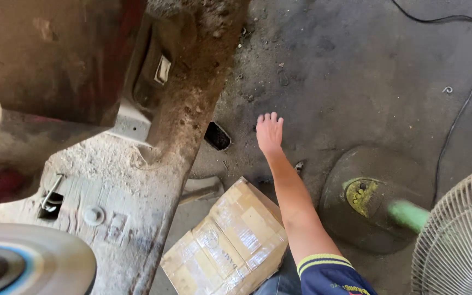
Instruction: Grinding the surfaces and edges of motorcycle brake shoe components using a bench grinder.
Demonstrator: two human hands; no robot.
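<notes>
My right hand (269,131) reaches forward and low over the dark, dirty concrete floor, palm down with the fingers spread, and it holds nothing. The arm comes out of a navy sleeve with yellow stripes (326,270). Closest to the hand is a small dark rectangular object (217,136), lying on the floor just to its left at the edge of a dusty machine base. A small bit of metal (299,164) lies by the forearm. My left hand is out of sight.
A rusty, dust-caked machine (83,82) fills the left, with a round disc (34,265) at the bottom left. A tape-wrapped cardboard box (230,240) sits under my arm. A floor fan's base (364,196), green pole and grille (460,240) stand right. A black cable (465,98) runs across the floor.
</notes>
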